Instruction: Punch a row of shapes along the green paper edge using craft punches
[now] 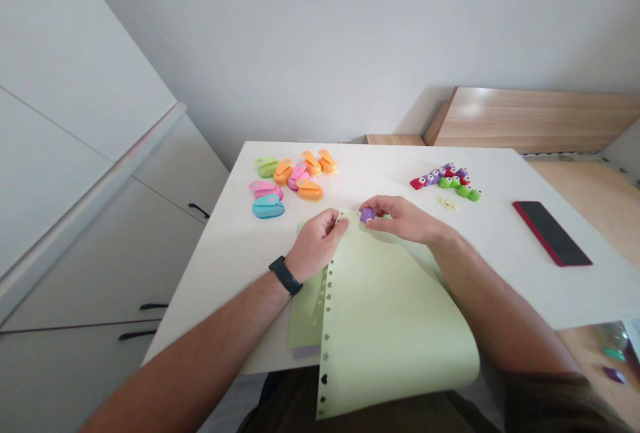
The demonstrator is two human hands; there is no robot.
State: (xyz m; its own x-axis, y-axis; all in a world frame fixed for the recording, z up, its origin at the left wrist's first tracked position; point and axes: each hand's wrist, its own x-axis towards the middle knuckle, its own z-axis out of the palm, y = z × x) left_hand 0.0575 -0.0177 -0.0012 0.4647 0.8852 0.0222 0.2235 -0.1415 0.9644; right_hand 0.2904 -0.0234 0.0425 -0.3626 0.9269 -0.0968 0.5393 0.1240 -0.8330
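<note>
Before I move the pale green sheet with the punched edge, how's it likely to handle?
Probably floppy: the pale green sheet bows into a curve at its lower right. Likely light: the left hand pinches it at the top-left corner with thumb and fingers. Possibly tear-prone along the left edge, where punched stars and hearts sit close to the margin.

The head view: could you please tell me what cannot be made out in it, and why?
All in the head view:
Purple paper punch: partly hidden by the right hand; its cut-out shape cannot be told.
Punched pale green sheet: the left hand covers part of its edge.
Lower green sheet: mostly hidden under the punched one.
Small pale scraps: too small to tell their shapes.
Right sleeve: cut off by the bottom edge.
</note>
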